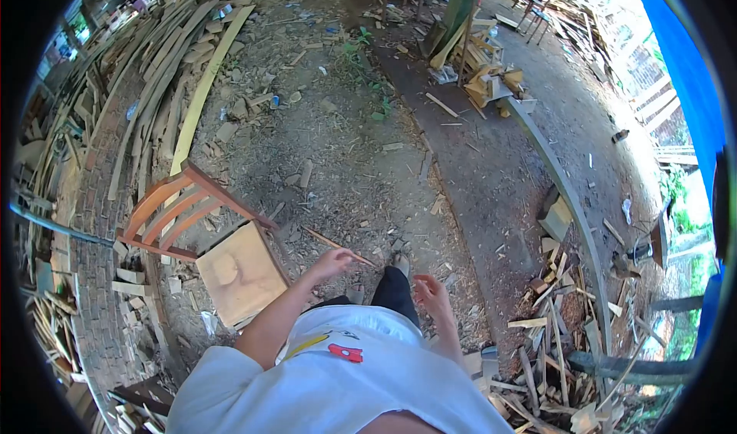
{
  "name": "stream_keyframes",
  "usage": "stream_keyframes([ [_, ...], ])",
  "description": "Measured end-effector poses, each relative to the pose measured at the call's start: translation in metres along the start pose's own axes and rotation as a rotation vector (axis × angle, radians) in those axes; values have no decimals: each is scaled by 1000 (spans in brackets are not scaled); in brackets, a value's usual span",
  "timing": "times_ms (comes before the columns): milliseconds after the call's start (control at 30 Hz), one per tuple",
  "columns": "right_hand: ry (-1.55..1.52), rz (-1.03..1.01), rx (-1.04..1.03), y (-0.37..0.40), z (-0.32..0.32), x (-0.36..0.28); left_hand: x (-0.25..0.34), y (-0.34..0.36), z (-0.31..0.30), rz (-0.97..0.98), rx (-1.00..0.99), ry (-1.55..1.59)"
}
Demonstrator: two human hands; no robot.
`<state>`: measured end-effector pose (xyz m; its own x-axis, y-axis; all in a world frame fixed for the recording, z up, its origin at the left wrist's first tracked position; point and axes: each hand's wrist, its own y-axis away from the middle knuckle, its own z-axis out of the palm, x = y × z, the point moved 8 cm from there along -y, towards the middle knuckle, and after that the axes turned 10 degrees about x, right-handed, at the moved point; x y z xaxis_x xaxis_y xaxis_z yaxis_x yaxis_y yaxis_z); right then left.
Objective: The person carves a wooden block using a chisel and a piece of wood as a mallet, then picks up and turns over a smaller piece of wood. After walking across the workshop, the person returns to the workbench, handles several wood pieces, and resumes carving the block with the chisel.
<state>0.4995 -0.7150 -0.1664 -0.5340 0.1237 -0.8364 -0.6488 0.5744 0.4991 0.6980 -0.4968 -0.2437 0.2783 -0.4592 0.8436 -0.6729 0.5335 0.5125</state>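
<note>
My left hand is closed in front of my waist, its fingertips at a thin wooden stick. The stick slants from upper left to lower right and seems to be held in the fingers. On the other side of my body, my right hand hangs with its fingers loosely curled and apart, holding nothing visible. A wooden chair with a reddish-brown slatted back and a pale seat stands to my left, near my left forearm.
Long boards lie piled at the left beside a brick strip. Wood scraps heap at the right, near a long curved beam. Chips litter the dirt ground. A post and another chair stand farther off.
</note>
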Motion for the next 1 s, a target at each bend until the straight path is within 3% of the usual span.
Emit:
stream_keyframes([
  [100,25,-15,-67,-37,-9,-14,-29,5,-48,-139,214,59],
  [167,42,-34,-99,-70,-19,-34,-62,3,-70,-278,315,258],
  [300,95,-109,-100,-132,-43,-78,-44,16,-72,-496,558,238],
  [367,66,-128,-135,-157,-52,-99,-15,2,-57,-455,615,380],
  [500,59,-28,-257,-203,-42,-114,37,-54,-26,-137,504,460],
  [567,165,-22,-321,-222,-31,-125,69,-60,-20,-142,537,448],
  [700,292,-45,-453,-263,18,-157,76,-69,-43,-131,612,460],
  [800,382,-97,-536,-296,74,-174,26,-63,-78,-268,660,461],
  [867,403,-130,-569,-311,114,-189,-28,-68,-106,-256,761,560],
  [933,437,-357,-634,-317,159,-224,-56,-69,-137,-219,847,653],
  [1000,471,-467,-632,-331,201,-252,-75,-77,-172,-422,910,651],
])
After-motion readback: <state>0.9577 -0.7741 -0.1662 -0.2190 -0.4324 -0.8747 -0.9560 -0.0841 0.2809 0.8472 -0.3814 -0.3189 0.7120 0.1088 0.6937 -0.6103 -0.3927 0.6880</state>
